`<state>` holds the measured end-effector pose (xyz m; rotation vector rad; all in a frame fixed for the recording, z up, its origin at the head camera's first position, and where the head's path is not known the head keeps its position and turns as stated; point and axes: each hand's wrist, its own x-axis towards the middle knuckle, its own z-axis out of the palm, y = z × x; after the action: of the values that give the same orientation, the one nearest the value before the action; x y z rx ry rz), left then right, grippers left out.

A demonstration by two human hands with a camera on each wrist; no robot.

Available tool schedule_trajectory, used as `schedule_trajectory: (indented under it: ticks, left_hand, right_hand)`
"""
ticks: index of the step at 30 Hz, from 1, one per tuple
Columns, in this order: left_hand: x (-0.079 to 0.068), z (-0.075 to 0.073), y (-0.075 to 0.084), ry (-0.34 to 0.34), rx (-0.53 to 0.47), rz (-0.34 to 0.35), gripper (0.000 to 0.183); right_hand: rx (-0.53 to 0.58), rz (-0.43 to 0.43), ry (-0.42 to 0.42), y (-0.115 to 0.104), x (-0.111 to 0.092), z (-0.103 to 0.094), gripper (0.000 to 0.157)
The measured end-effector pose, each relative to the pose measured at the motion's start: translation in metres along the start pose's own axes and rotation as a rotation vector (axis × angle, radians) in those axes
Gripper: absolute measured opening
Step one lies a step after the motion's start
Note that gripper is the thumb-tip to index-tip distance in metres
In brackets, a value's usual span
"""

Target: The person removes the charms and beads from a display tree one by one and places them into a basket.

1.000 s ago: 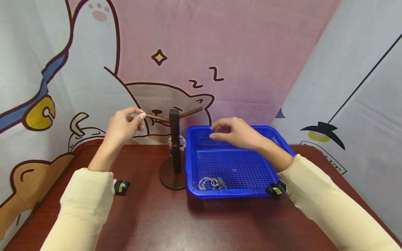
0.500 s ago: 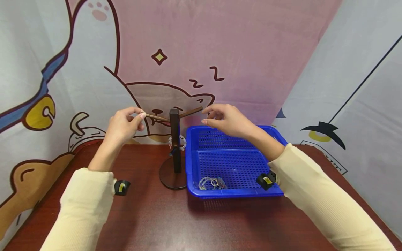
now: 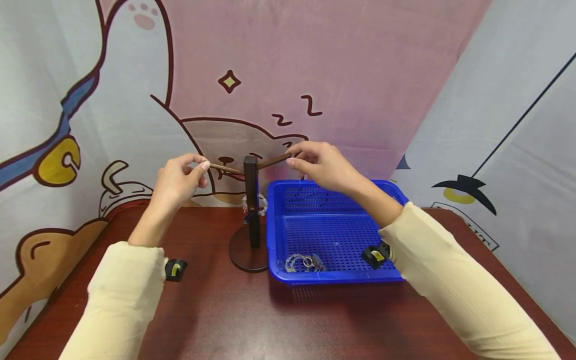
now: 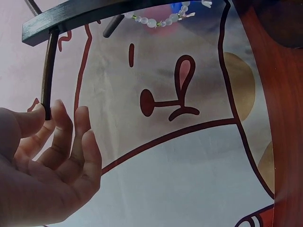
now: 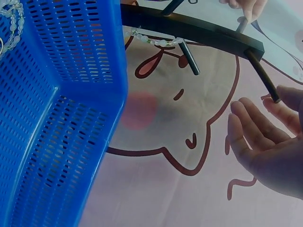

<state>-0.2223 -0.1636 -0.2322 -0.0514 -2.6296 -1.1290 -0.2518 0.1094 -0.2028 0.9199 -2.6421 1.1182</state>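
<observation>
A dark wooden jewelry stand [image 3: 252, 230] with an upright post and round base stands left of the blue basket. My left hand [image 3: 173, 182] pinches the outer end of its upper left peg [image 3: 225, 169] between thumb and forefinger. At the tip of the upper right peg [image 3: 273, 161], my right hand [image 3: 330, 167] pinches with thumb and forefinger; the right wrist view shows its other fingers [image 5: 251, 127] apart from the peg. A pale beaded bracelet [image 4: 158, 21] hangs lower on the stand, by a shorter peg [image 5: 191, 59].
The blue perforated basket [image 3: 333, 276] sits close to the stand's right side. Clear beaded bracelets and a small ring-shaped piece [image 3: 308, 261] lie in its near left corner. A printed cloth [image 3: 360, 75] hangs behind the reddish-brown table [image 3: 216, 315].
My right hand has moved left and up from over the basket to the tip of the upper right peg and pinches it. The left hand has stayed on its peg.
</observation>
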Motion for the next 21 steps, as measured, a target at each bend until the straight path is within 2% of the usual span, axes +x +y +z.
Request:
schedule_trajectory:
  ticks: [21]
  left_hand:
    - [-0.0023, 0.0070, -0.0015, 0.073, -0.018, 0.022, 0.029]
  right_hand:
    - [0.020, 0.001, 0.016, 0.0026, 0.0027, 0.0010, 0.016]
